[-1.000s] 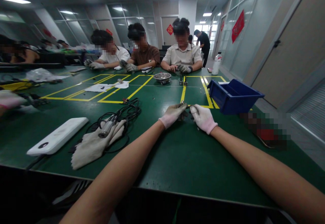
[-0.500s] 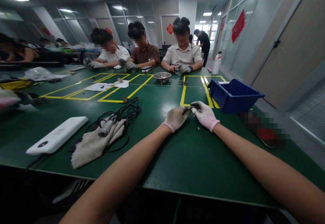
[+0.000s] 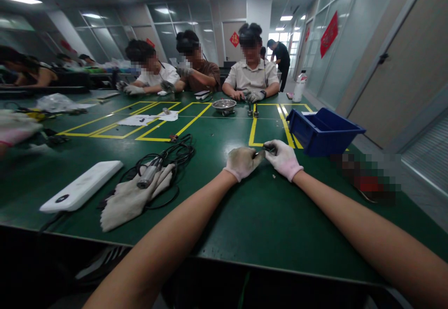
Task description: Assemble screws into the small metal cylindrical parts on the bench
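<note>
My left hand (image 3: pixel 242 162), in a pale glove with dark stains, is closed, its fingertips pinching something small and dark that I cannot make out. Almost touching it, my right hand (image 3: pixel 283 159) in a white and pink glove is closed around a small dark part (image 3: pixel 269 148). Both hands meet above the green table (image 3: pixel 245 225), close to the yellow tape lines. A tiny pale bit (image 3: pixel 274 176) lies on the table below my right hand.
A blue bin (image 3: pixel 325 134) stands right of my hands. Leftward lie a cloth (image 3: pixel 122 206), a metal tool (image 3: pixel 150 174) with black cable and a white power bank (image 3: pixel 82 186). A metal bowl (image 3: pixel 224 106) and several people are across the table.
My fingertips have shifted slightly around the small dark part, which shows more at my right hand. Across the table, one person's gloved hand has risen toward the head.
</note>
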`<action>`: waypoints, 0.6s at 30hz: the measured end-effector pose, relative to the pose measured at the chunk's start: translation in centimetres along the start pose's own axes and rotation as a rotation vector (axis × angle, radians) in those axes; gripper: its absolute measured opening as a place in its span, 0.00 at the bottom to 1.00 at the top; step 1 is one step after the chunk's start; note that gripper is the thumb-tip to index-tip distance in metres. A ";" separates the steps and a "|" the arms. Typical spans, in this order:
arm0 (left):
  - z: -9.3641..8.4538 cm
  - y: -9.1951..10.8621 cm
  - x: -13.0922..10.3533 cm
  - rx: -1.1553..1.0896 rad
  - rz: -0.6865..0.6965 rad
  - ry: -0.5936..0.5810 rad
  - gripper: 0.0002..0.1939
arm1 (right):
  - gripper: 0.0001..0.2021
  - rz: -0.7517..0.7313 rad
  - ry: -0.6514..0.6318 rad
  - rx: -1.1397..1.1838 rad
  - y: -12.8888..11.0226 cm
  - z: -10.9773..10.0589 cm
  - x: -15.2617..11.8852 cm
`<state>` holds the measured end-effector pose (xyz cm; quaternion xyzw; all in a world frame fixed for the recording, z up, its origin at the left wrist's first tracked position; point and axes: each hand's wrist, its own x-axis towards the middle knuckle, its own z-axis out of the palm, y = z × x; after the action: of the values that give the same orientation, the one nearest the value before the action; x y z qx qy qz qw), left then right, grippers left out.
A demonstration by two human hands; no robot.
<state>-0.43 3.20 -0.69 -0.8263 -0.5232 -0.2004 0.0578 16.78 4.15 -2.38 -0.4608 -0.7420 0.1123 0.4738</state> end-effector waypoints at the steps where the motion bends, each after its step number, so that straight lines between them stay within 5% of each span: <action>1: 0.0 0.0 0.0 0.005 -0.009 0.002 0.32 | 0.11 0.006 0.001 -0.017 -0.1 -0.1 0.0; 18: 0.3 -0.8 0.4 0.022 0.055 0.029 0.23 | 0.14 -0.064 0.011 -0.122 -1.1 -0.4 -0.2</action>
<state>-0.90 4.03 -0.88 -0.8367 -0.5015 -0.2050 0.0797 16.51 3.24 -1.62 -0.4654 -0.7594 0.0492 0.4520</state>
